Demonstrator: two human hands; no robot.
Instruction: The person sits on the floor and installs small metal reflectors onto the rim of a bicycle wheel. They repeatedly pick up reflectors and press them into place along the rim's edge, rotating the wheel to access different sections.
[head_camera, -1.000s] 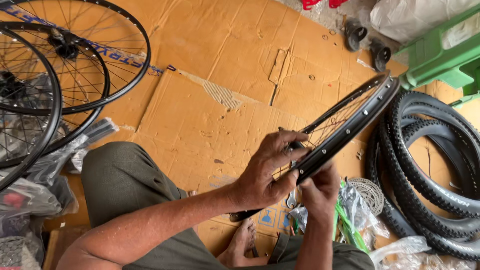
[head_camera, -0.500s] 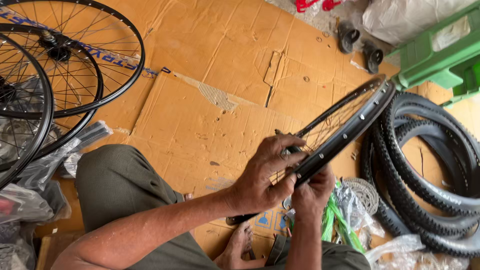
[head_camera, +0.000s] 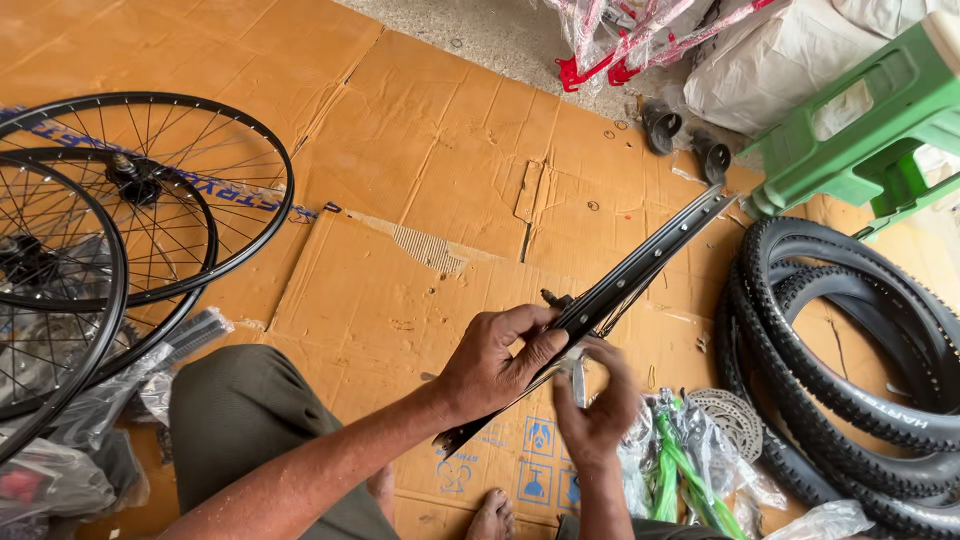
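Rim (head_camera: 640, 275): one, black, seen edge-on, running aslant from the cardboard's (head_camera: 440, 170) near middle up toward its far right corner; spokes show along its underside.

Left hand (head_camera: 495, 362): closed around the rim's lower part, thumb over the top edge, fingers wrapped below.

Right hand (head_camera: 598, 405): just beneath the rim, blurred; fingers pinched on a small metal tool (head_camera: 578, 380) set against the rim. What kind of tool cannot be told.

Wheels (head_camera: 130, 195): three, black, spoked, overlapping at the cardboard's left edge; two show hubs.

Tyres (head_camera: 850, 360): knobbly, black, stacked at the right edge; at least three, exact count unclear.

Disc (head_camera: 728, 420): one, metal, perforated, near the tyres at the near right.

Bags (head_camera: 690, 470): clear plastic, several, with green parts inside, near right; more bags (head_camera: 110, 400) at the near left under the wheels.

Stool (head_camera: 880, 120): one, green plastic, far right corner.

Pedals (head_camera: 685, 140): two dark pieces, far edge beside the stool.

Knee (head_camera: 250, 420) in olive trousers, near left; bare toes (head_camera: 495, 515) at the near edge.
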